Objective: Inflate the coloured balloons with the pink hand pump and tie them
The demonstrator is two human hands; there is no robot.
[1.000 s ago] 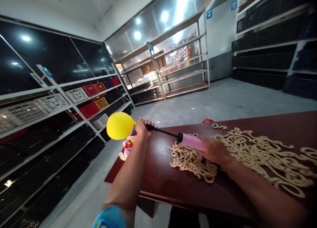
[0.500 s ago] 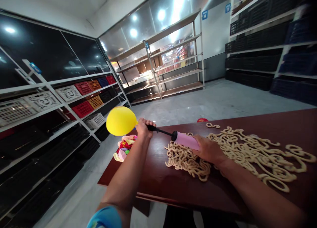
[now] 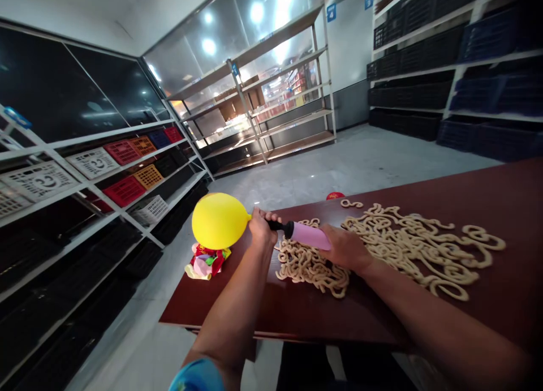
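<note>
Yellow and swollen round, the balloon [image 3: 220, 221] sticks out to the left of my left hand [image 3: 263, 227], its neck meeting my fingers above the tabletop [image 3: 199, 312]. My left grip is closed around that neck and the black end of the hand pump [image 3: 310, 236]. My right hand [image 3: 345, 248] has its grip wrapped around the opposite end of the pump's pink barrel; how tightly the hidden fingers close there I cannot tell. Only a short black stretch shows between my left fist and the pink barrel, and the pump slants slightly down toward my right.

Just below the balloon, a heap of limp balloons [image 3: 207, 262] in red, pink, green and pale yellow lies at the tabletop's left end; whether the full one touches it, I cannot make out. Beneath the pump sits a tangled pile of beige twists [image 3: 311, 269], and a wider spread of loose twists [image 3: 416, 246] reaches off past my right wrist. A red object [image 3: 335, 196] shows at the far edge.
</note>
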